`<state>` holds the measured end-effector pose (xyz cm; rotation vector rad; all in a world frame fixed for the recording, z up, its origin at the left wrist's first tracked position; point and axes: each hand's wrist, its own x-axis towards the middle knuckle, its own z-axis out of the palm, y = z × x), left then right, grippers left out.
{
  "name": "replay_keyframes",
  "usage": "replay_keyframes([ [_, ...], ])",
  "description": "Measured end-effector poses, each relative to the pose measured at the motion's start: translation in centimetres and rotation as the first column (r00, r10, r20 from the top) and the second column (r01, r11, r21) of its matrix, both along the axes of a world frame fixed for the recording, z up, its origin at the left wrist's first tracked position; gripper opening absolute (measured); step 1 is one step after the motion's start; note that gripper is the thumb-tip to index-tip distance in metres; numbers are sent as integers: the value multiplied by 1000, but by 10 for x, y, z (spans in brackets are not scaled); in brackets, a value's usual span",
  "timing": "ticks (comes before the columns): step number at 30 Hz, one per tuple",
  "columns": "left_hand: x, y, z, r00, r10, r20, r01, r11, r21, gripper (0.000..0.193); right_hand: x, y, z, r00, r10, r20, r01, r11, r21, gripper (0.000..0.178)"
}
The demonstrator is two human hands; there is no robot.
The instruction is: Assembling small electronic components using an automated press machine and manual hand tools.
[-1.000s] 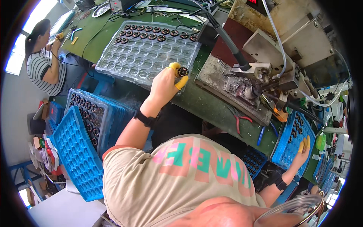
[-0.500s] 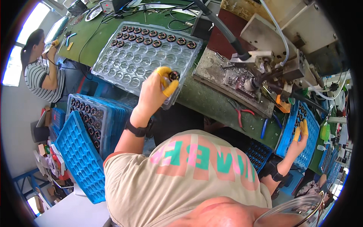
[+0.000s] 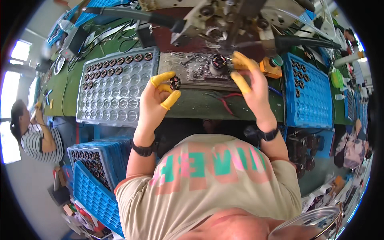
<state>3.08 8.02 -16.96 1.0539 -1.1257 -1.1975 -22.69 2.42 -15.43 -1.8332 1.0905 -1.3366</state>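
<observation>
My left hand (image 3: 154, 100), with yellow covers on its fingertips, pinches a small round black coil part (image 3: 175, 83) with reddish spots above the bench's front area. A second such coil part (image 3: 219, 61) sits on a round metal post (image 3: 218, 71) under the head of a bench machine (image 3: 216, 12). Just right of that post is my right hand (image 3: 256, 90), also with yellow finger covers; its thumb and fingers are spread with nothing visible between them. A clear compartment tray (image 3: 100, 114), with similar parts in its far rows, lies to the left.
Pliers with red handles (image 3: 226, 105) lie near the bench's front edge. A blue tray (image 3: 312, 114) with several parts stands at right, beside an orange box (image 3: 271, 69). Stacked trays (image 3: 110, 154) stand lower left. Another person (image 3: 38, 134) sits at far left.
My left hand has carried its coil part from over the clear tray to the front of the machine. My right hand has moved from the blue tray to the machine post. The view has turned right.
</observation>
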Motion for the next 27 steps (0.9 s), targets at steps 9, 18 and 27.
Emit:
replay_keyframes([
  [9, 14, 8, 12, 973, 112, 204, -105, 994, -43, 45, 13, -5, 11, 993, 7, -118, -11, 999, -32, 42],
  [18, -38, -53, 53, 742, 126, 659, 108, 947, -303, 38, 9, -14, 16, 992, -123, -17, 120, 985, -120, 36],
  [27, -59, -79, 39, 697, 104, 710, 228, 906, -356, 43, -56, 13, -11, 973, -194, 126, 187, 980, 62, 40],
])
